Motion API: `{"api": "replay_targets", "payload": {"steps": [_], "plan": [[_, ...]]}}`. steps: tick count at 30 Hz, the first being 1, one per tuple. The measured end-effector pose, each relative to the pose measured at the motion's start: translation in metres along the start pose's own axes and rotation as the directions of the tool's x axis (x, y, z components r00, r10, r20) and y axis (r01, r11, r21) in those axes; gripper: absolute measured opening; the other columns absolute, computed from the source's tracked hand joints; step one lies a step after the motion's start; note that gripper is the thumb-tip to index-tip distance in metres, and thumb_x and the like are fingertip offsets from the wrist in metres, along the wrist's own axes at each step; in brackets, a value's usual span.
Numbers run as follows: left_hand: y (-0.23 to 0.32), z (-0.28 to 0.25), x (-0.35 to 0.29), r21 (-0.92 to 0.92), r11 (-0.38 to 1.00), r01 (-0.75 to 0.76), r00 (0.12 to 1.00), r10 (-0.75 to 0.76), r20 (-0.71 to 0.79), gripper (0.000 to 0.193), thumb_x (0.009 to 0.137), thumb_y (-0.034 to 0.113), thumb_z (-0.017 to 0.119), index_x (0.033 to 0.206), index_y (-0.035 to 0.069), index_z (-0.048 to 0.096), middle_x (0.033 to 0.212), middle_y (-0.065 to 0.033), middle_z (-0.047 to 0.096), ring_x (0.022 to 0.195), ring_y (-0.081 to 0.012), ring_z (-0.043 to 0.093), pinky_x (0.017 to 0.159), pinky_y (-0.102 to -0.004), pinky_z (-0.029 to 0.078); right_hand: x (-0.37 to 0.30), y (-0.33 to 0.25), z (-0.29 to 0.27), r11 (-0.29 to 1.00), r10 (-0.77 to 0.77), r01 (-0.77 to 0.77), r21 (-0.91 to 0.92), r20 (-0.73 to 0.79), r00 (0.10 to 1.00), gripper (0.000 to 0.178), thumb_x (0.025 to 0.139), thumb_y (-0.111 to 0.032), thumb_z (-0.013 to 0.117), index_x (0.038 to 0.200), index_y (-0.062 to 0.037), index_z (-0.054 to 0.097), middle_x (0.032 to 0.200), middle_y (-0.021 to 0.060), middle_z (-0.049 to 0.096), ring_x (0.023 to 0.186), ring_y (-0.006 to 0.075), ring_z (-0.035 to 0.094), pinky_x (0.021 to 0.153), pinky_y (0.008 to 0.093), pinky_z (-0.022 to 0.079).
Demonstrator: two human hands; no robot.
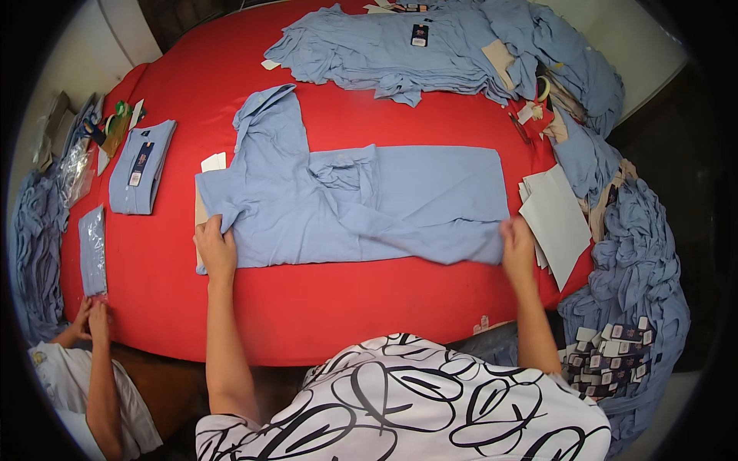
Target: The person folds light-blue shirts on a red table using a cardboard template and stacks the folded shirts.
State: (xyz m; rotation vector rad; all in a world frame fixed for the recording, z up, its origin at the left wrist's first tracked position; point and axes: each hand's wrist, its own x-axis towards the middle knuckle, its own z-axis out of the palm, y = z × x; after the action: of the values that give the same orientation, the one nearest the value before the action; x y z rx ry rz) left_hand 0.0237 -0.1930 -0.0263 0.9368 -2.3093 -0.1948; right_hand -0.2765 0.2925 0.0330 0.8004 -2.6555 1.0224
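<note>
A light blue shirt [284,223] lies partly folded across the middle of the red-covered table [323,315], one sleeve pointing away from me. Beige card [201,206] and a piece of white paper [214,161] stick out from under its left end. My left hand [216,247] is closed on the shirt's left edge, fingers curled over the fabric by the card. At the opposite end, my right hand [518,247] pinches the near right corner of the shirt. The cloth beside my right hand is slightly blurred.
Stacked blue shirts [384,58] lie at the back. White sheets [555,223] sit at right, near piled shirts and many tags [611,357]. At left are a folded, tagged shirt [142,169], a bagged one [92,250] and a co-worker's hands [92,319].
</note>
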Motion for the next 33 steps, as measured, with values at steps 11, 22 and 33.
{"api": "replay_targets", "payload": {"steps": [11,22,33], "plan": [[-0.015,0.003,0.016,0.057,0.98,0.192,0.977,-0.196,0.082,0.019,0.088,0.009,0.062,0.107,0.009,0.064,0.093,-0.016,0.058,0.089,-0.0345,0.052,0.081,-0.0437,0.045,0.17,0.042,0.103,0.857,0.195,-0.293,-0.425,-0.258,0.946,0.017,0.098,-0.028,0.052,0.101,-0.0113,0.056,0.104,0.0173,0.059,0.093,0.0391,0.062,0.078,0.05,0.05],[-0.012,-0.001,0.018,0.037,0.976,0.213,0.976,-0.214,0.048,0.015,0.086,0.012,0.065,0.101,0.007,0.065,0.091,-0.0141,0.061,0.084,-0.0341,0.055,0.075,-0.0439,0.046,0.073,0.002,0.088,0.912,0.021,-0.021,-0.41,-0.004,1.0,0.05,0.099,-0.037,0.049,0.14,-0.0093,0.047,0.149,0.0172,0.04,0.14,0.0354,0.033,0.114,0.051,0.025],[-0.004,-0.029,0.045,-0.052,0.998,-0.019,0.986,0.028,0.164,0.019,0.077,0.012,0.074,0.094,0.008,0.066,0.094,-0.0049,0.062,0.09,-0.0258,0.054,0.083,-0.0375,0.039,0.191,-0.143,0.136,0.963,-0.258,0.267,-0.019,0.205,0.944,0.041,0.091,-0.015,0.063,0.128,-0.0003,0.059,0.135,0.0205,0.055,0.129,0.0373,0.046,0.108,0.0425,0.038]]}}
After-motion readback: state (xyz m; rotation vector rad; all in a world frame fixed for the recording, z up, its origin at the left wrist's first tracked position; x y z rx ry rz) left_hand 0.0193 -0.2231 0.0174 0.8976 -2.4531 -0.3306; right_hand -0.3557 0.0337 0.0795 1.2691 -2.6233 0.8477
